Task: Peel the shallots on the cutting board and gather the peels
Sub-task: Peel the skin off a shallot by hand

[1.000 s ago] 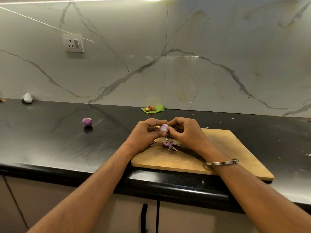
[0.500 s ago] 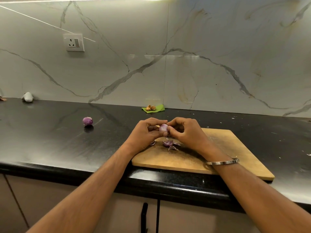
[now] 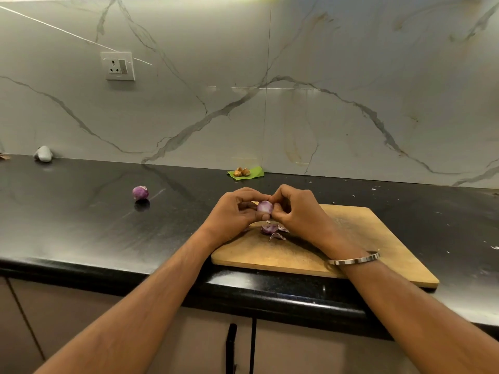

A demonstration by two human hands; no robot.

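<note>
Fingers of both hands are curling around a small purple shallot just above the middle of the frame — the left hand is pinching it from the left side, the right hand is gripping it from the right, and the two hands are touching over it. They are holding the shallot above the far left corner of the wooden cutting board, which is lying at the front edge of the black countertop. Loose purple peels are lying on the board directly below the hands. A metal bangle is sitting on the right wrist. Another shallot is resting on the counter at centre left, well apart from the board. At the back, against the marble wall — a green leaf is carrying a few small brown pieces. A white socket is showing at the upper left.
</note>
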